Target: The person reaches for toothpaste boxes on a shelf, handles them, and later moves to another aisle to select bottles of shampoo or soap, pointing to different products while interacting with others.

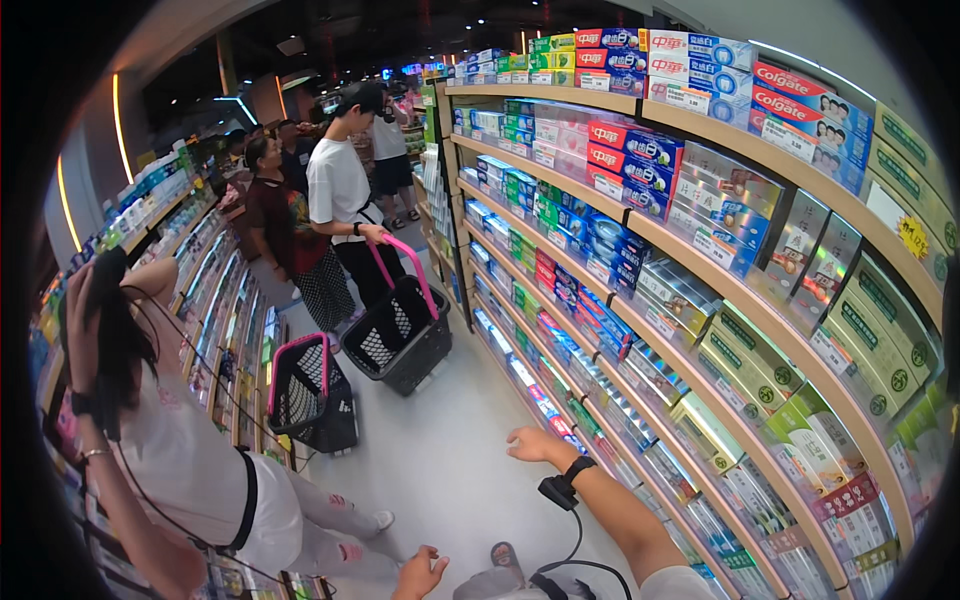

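My right hand (534, 445) hangs loosely bent over the aisle floor (450, 480), near the lower shelves, with nothing in it. A black wrist strap (579, 469) with a small black box (558, 492) and a cable is on that arm. My left hand (421, 574) is low at the bottom edge, thumb and fingers apart, also bare. To the right stands a long shelf rack (750, 289) of boxed toothpaste, including Colgate boxes (802, 112) on top and green-gold boxes (874, 337) nearest me. Neither hand touches the goods.
Two black shopping baskets with pink handles, one (315, 401) standing on the floor, another (394, 337) held by a person in a white shirt (341, 184). Close on my left, a person (195, 450) raises both hands to the head. More people (281, 217) stand beyond. Another shelf rack (217, 300) lines the left.
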A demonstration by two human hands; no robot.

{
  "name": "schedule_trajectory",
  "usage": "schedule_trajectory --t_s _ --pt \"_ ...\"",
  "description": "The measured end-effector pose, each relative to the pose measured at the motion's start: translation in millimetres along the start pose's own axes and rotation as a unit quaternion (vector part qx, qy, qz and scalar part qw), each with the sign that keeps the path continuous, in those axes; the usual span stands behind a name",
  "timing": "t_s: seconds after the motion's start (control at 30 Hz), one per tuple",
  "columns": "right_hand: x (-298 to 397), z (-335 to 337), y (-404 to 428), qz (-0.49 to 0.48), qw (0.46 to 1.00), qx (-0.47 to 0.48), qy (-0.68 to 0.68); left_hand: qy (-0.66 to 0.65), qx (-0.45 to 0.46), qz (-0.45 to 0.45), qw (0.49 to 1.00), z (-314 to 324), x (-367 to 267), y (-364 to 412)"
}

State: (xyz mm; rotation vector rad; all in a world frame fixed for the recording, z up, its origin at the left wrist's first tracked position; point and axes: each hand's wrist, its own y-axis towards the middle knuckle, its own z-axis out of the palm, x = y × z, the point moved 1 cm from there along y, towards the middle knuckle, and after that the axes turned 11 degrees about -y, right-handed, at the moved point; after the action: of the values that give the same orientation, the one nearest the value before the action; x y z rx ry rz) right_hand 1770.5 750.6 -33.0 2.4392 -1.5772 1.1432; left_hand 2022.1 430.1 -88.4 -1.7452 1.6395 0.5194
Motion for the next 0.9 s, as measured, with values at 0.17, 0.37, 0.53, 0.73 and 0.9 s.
schedule_trajectory --t_s 0.17,0.37,0.53,0.73,0.9 --pt "-44.1 85.8 -122.8 -0.051 0.975 -0.191 -0.103 0.070 0.025 -0.034 0.997 36.0 -13.8 -80.1" --pt "-56.6 185.9 -313.9 0.101 0.978 -0.160 0.091 0.001 0.021 -0.014 1.000 79.4 -51.5 -195.2" --pt "-127.3 324.9 -476.4 0.201 0.923 -0.275 0.182 -0.002 0.024 0.059 0.998 102.9 -91.5 -264.4" --pt "-179.2 612.8 -737.2 0.495 0.716 -0.394 0.295 -0.008 0.093 0.066 0.993 122.2 15.7 -258.7" --pt "-48.0 806.3 -964.8 0.764 0.344 -0.447 0.313 -0.044 0.156 0.011 0.987 106.6 -23.5 -345.3"
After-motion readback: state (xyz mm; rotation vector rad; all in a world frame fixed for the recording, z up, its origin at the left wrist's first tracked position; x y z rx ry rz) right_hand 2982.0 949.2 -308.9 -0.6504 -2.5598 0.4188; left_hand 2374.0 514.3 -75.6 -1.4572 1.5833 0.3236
